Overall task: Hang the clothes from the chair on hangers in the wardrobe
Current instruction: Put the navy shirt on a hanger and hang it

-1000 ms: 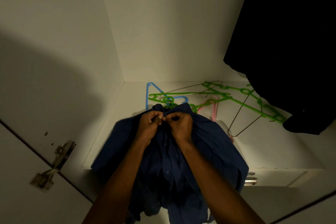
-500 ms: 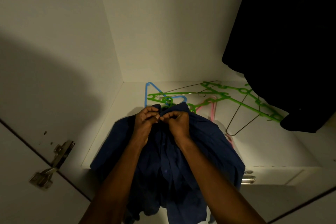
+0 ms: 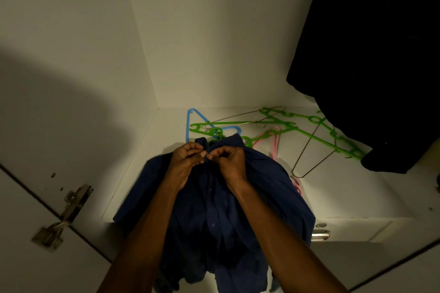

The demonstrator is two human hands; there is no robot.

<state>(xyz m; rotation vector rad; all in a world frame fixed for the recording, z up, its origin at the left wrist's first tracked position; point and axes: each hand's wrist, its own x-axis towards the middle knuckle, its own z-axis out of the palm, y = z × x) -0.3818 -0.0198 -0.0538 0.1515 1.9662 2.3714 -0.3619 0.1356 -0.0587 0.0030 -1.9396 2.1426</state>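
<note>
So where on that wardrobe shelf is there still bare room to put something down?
Bare shelf shows at front right, between the blue shirt, the wire hanger and the hanging dark garment. A narrow strip runs along the left wall beside the blue hanger. The back is crowded with green hangers.

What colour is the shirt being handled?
Dark blue shirt, plain, seen in the head view.

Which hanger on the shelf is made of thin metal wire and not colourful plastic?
The bare wire hanger, right of the blue shirt. It is thin and grey; the others are blue, green or pink plastic.
</note>
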